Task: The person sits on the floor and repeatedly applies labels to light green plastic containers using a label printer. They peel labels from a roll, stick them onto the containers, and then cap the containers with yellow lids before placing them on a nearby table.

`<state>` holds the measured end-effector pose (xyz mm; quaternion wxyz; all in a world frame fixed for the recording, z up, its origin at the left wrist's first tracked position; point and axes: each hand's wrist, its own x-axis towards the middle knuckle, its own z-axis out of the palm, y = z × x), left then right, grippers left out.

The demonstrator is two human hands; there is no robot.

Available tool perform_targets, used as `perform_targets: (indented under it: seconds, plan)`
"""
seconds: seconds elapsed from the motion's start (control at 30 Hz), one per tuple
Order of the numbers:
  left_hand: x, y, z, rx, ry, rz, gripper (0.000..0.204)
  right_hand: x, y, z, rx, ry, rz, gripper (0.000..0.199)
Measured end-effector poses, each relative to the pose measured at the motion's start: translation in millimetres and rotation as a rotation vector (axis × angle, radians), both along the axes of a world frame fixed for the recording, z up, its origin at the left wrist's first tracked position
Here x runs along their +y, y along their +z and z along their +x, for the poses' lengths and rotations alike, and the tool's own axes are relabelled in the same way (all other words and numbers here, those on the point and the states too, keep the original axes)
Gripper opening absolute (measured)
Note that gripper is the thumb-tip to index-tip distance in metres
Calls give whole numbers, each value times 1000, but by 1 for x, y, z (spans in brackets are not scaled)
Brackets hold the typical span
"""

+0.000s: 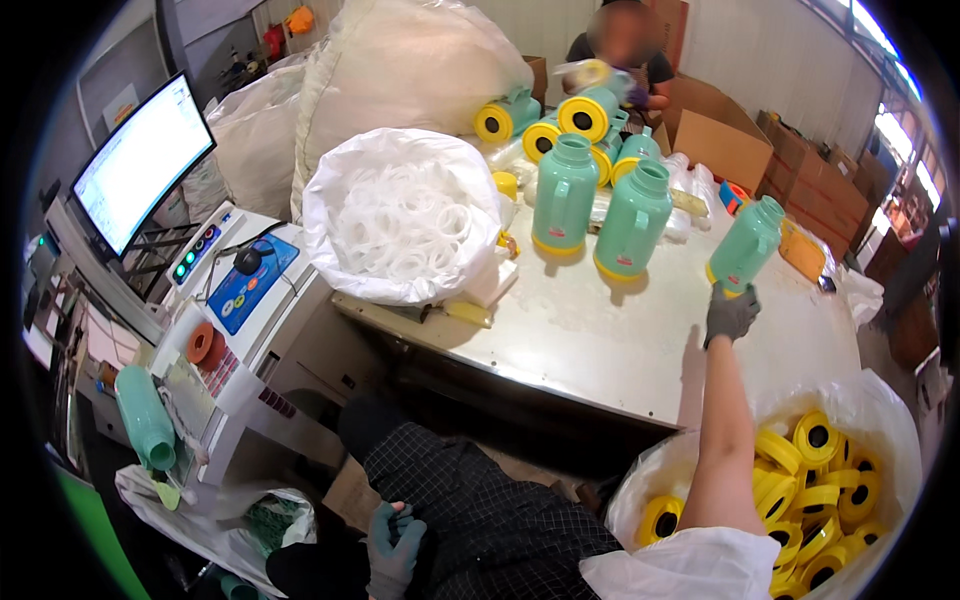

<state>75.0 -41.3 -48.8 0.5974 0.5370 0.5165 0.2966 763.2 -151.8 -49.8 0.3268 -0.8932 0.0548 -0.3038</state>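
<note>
The head view looked down and forward from above the lap (480,490) — a wide fisheye — with the left hand (393,548) near, the right hand (732,314) farther off over the table (560,345), cartons (722,148) far.

Right hand (732,314) hides part of the held bottle (745,246) — co-worker's face (626,36) blurred.

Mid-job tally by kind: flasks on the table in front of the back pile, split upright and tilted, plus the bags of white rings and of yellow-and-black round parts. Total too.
Upright green flasks: 2
Tilted green flask in the right hand: 1
Bag of white rings: 1
Bag of yellow-and-black round parts: 1
Total: 5
</note>
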Motion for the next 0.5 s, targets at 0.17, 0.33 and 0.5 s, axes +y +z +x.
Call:
perform_targets:
  seconds: [0.17, 0.33, 0.5]
  plan:
    - [-7, -16, 22, 32, -132, 92, 49, 48, -93, -101, 205, 475, -294, 78]
    - [0, -13, 3, 448, -389, 876, 55, 16, -106, -132, -94, 837, -251, 65]
    - [8, -3, -44, 381, 236, 524, 54, 88, -83, -279, -102, 1373, 45, 54]
